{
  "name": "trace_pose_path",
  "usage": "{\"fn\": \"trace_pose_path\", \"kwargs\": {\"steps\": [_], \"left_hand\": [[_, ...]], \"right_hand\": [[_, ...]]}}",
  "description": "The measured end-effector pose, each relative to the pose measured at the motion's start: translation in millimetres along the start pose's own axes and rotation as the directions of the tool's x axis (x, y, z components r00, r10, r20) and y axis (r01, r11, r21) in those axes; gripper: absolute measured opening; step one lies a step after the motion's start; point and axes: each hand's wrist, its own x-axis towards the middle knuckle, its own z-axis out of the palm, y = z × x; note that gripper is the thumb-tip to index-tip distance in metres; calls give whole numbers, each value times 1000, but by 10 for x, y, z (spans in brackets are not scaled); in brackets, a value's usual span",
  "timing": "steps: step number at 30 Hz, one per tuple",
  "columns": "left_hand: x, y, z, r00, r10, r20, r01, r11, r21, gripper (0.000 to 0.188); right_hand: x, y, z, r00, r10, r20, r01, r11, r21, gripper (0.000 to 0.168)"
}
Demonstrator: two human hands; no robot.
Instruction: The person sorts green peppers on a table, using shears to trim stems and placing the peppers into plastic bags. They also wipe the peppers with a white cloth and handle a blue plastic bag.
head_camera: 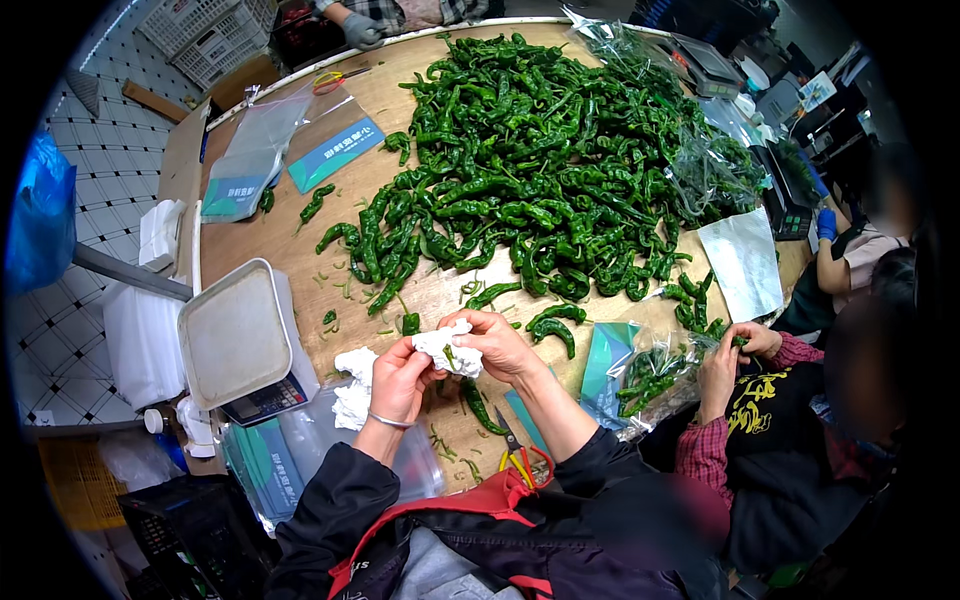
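Note:
My left hand (399, 381) and my right hand (504, 343) together hold a crumpled white cloth or tissue (466, 361) over the table's near side. A small green piece (449, 355), perhaps a pepper tip or stem, shows against its folds; the rest is hidden. Just below my hands lies a green pepper (480, 409). Another crumpled white wad (354, 388) rests left of my left hand. Scissors with red and yellow handles (519, 456) lie close to my body. Beyond my hands spreads a large heap of wrinkled green peppers (517, 157).
A weighing scale (238, 330) stands at left above printed plastic bags (274, 469). More bags (247, 157) and a second pair of scissors (330, 79) lie farther off. At right, a co-worker's hands (724, 367) handle peppers beside a partly filled bag (649, 375). A gloved hand (363, 31) is opposite.

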Motion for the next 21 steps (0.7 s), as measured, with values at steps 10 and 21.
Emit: {"fn": "trace_pose_path", "kwargs": {"steps": [10,21], "left_hand": [[25,117,-18,1000,20,-11,-16,946,324,14],[-64,151,-469,992,58,-113,-23,955,295,33]], "right_hand": [[-83,-179,57,981,165,99,-155,982,-107,37],[391,-1112,-877,882,-338,-327,367,930,29,26]]}}
